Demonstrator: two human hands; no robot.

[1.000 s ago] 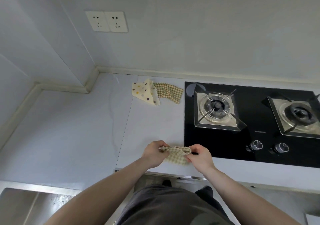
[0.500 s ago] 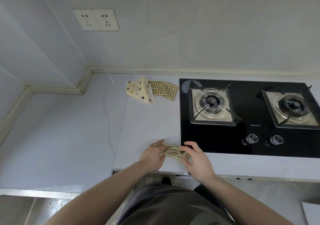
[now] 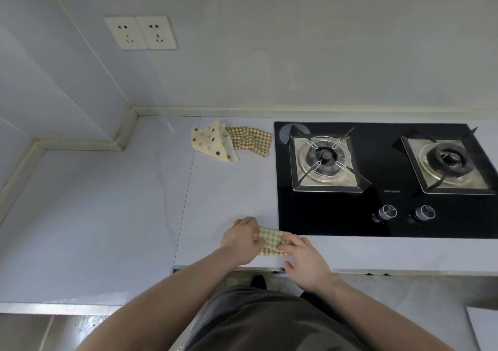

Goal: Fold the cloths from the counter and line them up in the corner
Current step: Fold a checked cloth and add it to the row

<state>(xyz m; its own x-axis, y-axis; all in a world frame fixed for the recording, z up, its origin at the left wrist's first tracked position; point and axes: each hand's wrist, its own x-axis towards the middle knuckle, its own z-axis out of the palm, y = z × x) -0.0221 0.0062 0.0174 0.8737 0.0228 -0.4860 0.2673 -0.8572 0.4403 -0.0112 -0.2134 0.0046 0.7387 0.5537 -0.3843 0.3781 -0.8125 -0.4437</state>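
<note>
A small light checked cloth lies folded near the counter's front edge, just left of the hob. My left hand pinches its left side and my right hand pinches its right side, covering part of it. Farther back, by the wall, a cream polka-dot cloth lies crumpled, overlapping a darker brown checked cloth to its right. The wall corner is to the left of those two.
A black glass gas hob with two burners and two knobs takes up the right of the pale counter. A steel sink sits at the lower left. Wall sockets hang above the corner.
The checked cloth was held up bunched between both hands; now it lies lower, flattened on the counter near the front edge with both hands on it.
</note>
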